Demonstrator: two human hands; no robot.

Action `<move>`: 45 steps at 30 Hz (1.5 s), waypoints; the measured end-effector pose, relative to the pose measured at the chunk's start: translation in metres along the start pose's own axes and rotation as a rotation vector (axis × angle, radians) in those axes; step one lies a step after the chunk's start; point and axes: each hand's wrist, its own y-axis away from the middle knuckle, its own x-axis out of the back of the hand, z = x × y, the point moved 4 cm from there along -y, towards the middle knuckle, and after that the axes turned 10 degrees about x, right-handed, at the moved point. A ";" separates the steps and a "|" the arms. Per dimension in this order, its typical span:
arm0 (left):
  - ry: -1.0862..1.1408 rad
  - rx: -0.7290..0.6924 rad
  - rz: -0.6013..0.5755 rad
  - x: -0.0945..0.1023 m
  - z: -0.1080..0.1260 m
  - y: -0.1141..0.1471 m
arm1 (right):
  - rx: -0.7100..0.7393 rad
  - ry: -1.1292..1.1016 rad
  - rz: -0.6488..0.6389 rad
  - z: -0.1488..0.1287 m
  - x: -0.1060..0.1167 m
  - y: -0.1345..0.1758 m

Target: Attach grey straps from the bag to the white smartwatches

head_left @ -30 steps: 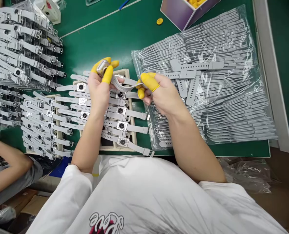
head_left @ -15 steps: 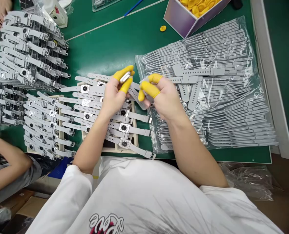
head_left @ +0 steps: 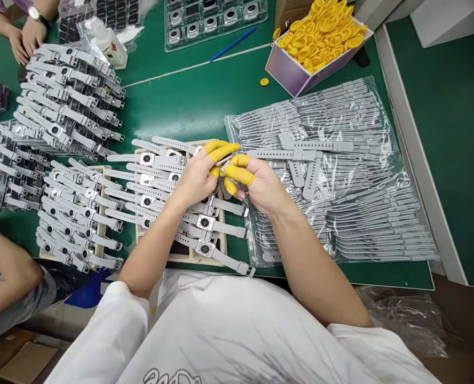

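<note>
My left hand (head_left: 197, 178), with yellow finger cots on its fingertips, is closed on a silver watch case that its fingers now mostly hide. My right hand (head_left: 266, 184), also in yellow cots, pinches a grey watch strap (head_left: 225, 191). Both sets of fingertips meet, bringing strap and case together; how they join is hidden. Below my left forearm, a cream tray (head_left: 223, 242) holds several watches (head_left: 205, 222) with grey straps, backs facing up. Right of my hands, a clear bag (head_left: 381, 224) of grey straps lies flat, with a few loose straps (head_left: 312, 173) on top.
Stacked trays of strapped watches (head_left: 66, 101) stand at left, near another person's hands (head_left: 29, 40). A purple box (head_left: 297, 74) of yellow finger cots, a blue stick (head_left: 232, 44), a white bottle (head_left: 111, 48) and a tray of watch cases (head_left: 216, 24) occupy the far side.
My hands have come together, the left moving right and down to meet the right. The watch case, visible before, is now covered by fingers. The view has tilted slightly upward.
</note>
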 end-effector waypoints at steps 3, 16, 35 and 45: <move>-0.005 0.002 -0.007 0.000 0.001 0.002 | -0.027 -0.014 0.000 0.000 -0.001 0.000; 0.040 0.041 0.016 -0.003 0.002 0.004 | -0.032 -0.060 0.062 0.001 0.002 -0.002; 0.077 0.058 -0.048 0.003 0.012 0.008 | -0.085 -0.237 0.157 0.006 -0.001 -0.003; -0.159 0.036 -0.094 0.007 0.019 0.007 | -0.131 -0.137 0.165 0.008 0.000 -0.005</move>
